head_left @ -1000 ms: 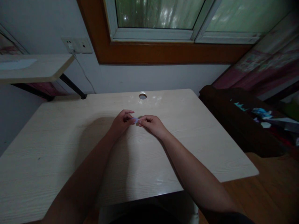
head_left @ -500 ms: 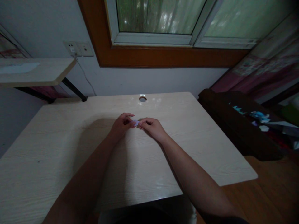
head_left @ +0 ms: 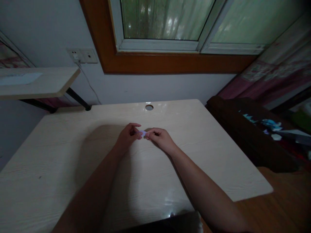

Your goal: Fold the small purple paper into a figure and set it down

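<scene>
Fingers (head_left: 138, 136): two sets, one to each hand; both narrow, pinching one piece between them.
Left hand (head_left: 125, 137): one; thumb and bent fingers on the left end of the piece, one finger stretched out above the pinch.
Right hand (head_left: 162, 138): one; thumb and forefinger on the right end.
Piece (head_left: 143, 133): one; small, pale lilac, ends covered by the fingers; outline and material too small to tell.
Place of piece: between the hands, over the middle of the surface (head_left: 213, 155), towards its far side; whether touching it, cannot tell.
Surface, details: one; pale wood grain, one round hole (head_left: 149, 107) near the far edge, one small dark mark (head_left: 40, 177) at left.
Shelf (head_left: 58, 81): one, far left; two dark legs in view, one whitish sheet (head_left: 20, 79) on top.
Sockets (head_left: 88, 56): two, side by side; one pale cord (head_left: 89, 82) from the left one.
Window (head_left: 160, 19): one; two panes, brown wood trim (head_left: 170, 63).
Chest (head_left: 243, 136): one, dark, right of the surface; blue and white oddments (head_left: 270, 124) on it, count unclear.
</scene>
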The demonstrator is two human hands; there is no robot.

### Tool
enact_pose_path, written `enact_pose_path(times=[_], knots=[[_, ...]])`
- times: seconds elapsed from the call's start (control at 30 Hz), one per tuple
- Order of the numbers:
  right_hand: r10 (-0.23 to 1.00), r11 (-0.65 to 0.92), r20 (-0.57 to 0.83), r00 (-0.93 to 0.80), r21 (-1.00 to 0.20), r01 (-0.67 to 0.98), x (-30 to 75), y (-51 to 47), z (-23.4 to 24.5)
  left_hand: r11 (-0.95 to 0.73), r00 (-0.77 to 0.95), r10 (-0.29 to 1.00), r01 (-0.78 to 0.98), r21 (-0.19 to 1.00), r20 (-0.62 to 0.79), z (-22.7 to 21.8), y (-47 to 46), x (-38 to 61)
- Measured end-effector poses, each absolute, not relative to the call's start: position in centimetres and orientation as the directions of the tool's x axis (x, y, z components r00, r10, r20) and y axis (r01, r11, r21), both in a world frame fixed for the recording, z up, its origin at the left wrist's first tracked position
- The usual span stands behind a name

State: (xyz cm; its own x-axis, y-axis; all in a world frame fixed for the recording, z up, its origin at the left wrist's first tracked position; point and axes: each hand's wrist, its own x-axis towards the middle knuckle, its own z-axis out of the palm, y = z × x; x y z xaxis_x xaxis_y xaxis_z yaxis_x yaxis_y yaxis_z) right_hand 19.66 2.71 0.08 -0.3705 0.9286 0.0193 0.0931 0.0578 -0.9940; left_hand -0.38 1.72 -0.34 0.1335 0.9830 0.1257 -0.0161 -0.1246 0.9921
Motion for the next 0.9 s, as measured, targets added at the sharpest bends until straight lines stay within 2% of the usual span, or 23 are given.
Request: enact_pose_path(times=[0.5,0.9], knots=[[0.941,0.005,-0.010,-0.339,-0.999,0.044,19.79,2.62,0.68,-0.093,0.115,0.989,-0.045,0.995,0.097,0.31,1.58,0.03],[0.941,-0.012,-0.005,-0.338,-1.000,-0.018,19.73,2.72,0.37,-0.076,0.114,0.989,-0.138,0.988,0.092,-0.18,1.70,-0.17]])
